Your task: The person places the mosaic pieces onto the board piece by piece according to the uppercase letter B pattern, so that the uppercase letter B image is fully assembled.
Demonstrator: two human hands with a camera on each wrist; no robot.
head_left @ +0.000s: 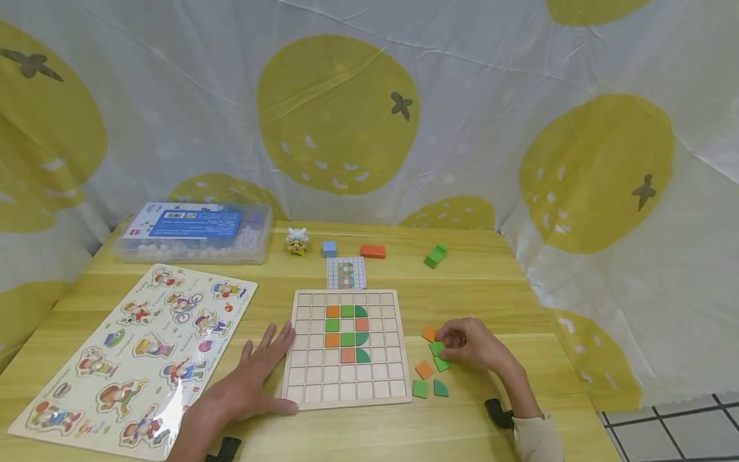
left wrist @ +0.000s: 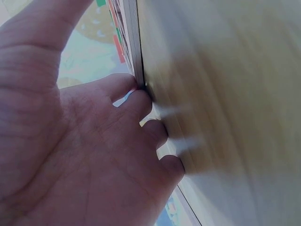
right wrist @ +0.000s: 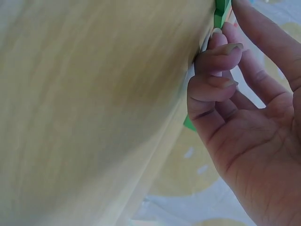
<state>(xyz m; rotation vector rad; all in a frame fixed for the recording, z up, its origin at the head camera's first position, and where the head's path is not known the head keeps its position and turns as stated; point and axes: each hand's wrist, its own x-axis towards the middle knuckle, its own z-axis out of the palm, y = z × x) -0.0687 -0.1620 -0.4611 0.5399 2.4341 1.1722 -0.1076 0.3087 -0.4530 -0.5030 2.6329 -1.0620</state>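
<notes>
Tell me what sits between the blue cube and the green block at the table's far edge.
In the head view, only the orange block lies between the blue cube and the green block.

The wooden grid board (head_left: 346, 346) lies flat on the table, a square frame of small cells, most of them bare — orange and green tiles fill a patch in its upper middle. Just right of it a loose green tile (head_left: 437, 348) (a small square) lies flat among scattered orange and green pieces.
</notes>
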